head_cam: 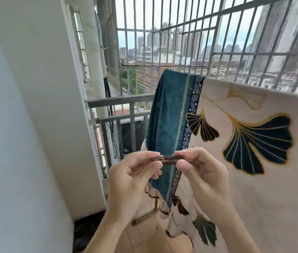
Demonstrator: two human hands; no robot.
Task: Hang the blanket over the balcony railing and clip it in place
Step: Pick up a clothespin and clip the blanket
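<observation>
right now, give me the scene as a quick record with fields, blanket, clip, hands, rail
blanket: cream fabric blanket with dark teal ginkgo-leaf print, already draped over the railing, teal plush reverse side folded over at its left edge
clip: small dark brown wooden clothes peg, held level in front of the blanket, not yet on it
left hand: fingertips pinch the peg's left end
right hand: fingertips pinch the peg's right end
rail: grey metal balcony railing, bare part visible left of the blanket
clips on blanket: none visible
</observation>
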